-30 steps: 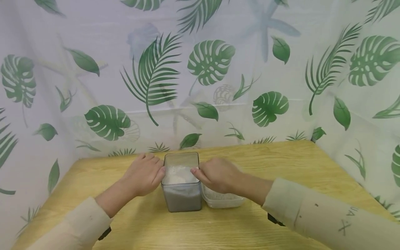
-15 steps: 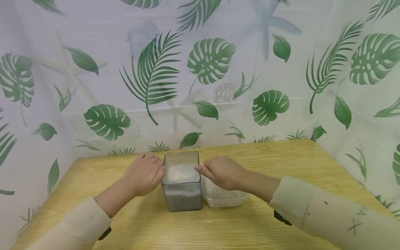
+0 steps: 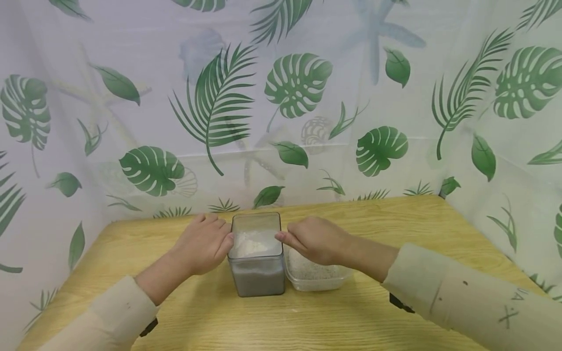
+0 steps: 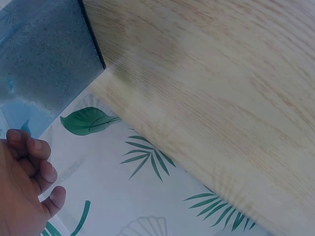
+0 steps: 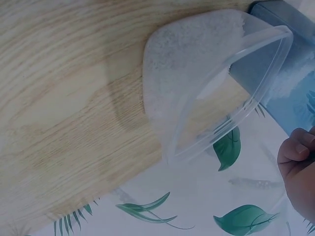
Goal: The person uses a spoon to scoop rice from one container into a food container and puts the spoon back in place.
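Observation:
A square translucent grey storage container [image 3: 259,280] stands upright on the table, partly filled with small rice-like white grains [image 3: 252,246]. My left hand [image 3: 204,243] is at its left rim, thumb against the edge. In the left wrist view the curled fingers [image 4: 40,147] lie beside the container wall; the thumb is hidden there. My right hand [image 3: 316,241] is curled at the right rim, with its thumb tip overlapping the edge and a small gap beside the knuckles. It hovers over a clear plastic box [image 3: 316,282], which holds similar grains and touches or nearly touches the grey container.
The wooden table [image 3: 373,312] extends around both containers. A white curtain [image 3: 325,29] with green leaf prints encloses its back and sides.
My right hand has shifted slightly right, so its thumb reaches less far over the rim. The grains lie in a different, more uneven shape. The left hand and the container keep their places.

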The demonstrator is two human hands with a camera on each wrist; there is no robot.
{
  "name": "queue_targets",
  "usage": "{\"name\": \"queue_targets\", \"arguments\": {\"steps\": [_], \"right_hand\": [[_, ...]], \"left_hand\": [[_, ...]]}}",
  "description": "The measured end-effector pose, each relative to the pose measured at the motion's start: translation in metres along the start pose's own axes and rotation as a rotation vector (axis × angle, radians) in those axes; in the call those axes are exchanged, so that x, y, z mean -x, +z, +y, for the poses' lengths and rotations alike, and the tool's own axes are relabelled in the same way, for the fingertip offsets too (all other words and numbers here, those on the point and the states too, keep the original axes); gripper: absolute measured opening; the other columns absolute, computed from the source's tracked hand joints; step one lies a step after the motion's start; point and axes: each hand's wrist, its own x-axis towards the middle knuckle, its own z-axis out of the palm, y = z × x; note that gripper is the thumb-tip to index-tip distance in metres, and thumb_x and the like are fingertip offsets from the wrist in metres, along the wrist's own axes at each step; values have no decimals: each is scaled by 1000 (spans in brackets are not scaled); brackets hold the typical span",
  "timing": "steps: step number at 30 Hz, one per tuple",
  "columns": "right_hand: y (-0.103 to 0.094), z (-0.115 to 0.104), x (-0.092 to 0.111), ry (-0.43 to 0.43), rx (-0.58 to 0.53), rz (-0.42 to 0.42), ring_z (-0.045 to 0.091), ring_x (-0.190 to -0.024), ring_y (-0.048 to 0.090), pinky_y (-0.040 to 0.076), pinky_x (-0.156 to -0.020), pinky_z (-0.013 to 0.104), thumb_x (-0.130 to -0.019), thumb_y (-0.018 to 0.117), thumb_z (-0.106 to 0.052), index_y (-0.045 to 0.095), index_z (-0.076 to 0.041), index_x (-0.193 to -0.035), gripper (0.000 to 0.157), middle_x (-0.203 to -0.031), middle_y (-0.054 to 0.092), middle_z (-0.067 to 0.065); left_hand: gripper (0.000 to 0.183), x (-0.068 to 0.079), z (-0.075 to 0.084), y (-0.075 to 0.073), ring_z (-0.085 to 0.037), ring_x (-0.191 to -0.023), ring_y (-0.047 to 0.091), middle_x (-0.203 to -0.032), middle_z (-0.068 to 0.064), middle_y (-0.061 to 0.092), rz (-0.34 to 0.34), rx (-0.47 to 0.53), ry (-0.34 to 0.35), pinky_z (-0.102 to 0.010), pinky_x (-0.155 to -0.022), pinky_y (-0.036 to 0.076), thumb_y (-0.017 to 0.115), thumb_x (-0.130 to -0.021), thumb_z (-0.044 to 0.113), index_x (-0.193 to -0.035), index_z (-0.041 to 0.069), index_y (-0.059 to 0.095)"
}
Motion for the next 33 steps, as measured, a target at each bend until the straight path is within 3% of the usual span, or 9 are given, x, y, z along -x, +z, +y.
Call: {"name": "queue_targets", "arguments": {"steps": [12,21,26,33], "right_hand": [[-14,-1,3,19,19,-12,6,-54,34,36,-57,26,-108,38,-36,47,-19,-68,44,-59,37,-9],[-22,4,11,22,15,-1,5,-56,35,37,-58,26,-109,36,-33,46,-19,-69,44,-61,35,-10],[-25,10,17,26,18,19,5,-56,34,37,-59,26,-108,37,-32,43,-20,-67,44,-61,33,-10],[-27,23,31,50,21,69,8,-61,49,46,-64,32,-108,37,-29,50,-19,-70,42,-62,40,-10]], "left_hand": [[36,-1,0,0,-30,-99,58,-96,-8,66,3,1,2,-45,-86,40,33,-101,27,-94,8,63],[40,0,0,0,-31,-104,59,-102,-9,68,-5,8,0,-46,-89,41,33,-102,28,-104,6,66],[38,1,1,-1,-30,-101,58,-99,-9,67,-10,5,2,-46,-88,41,33,-101,27,-98,6,65],[37,0,2,-1,-30,-102,59,-98,-8,67,-1,4,7,-46,-89,41,33,-101,26,-96,8,65]]}}
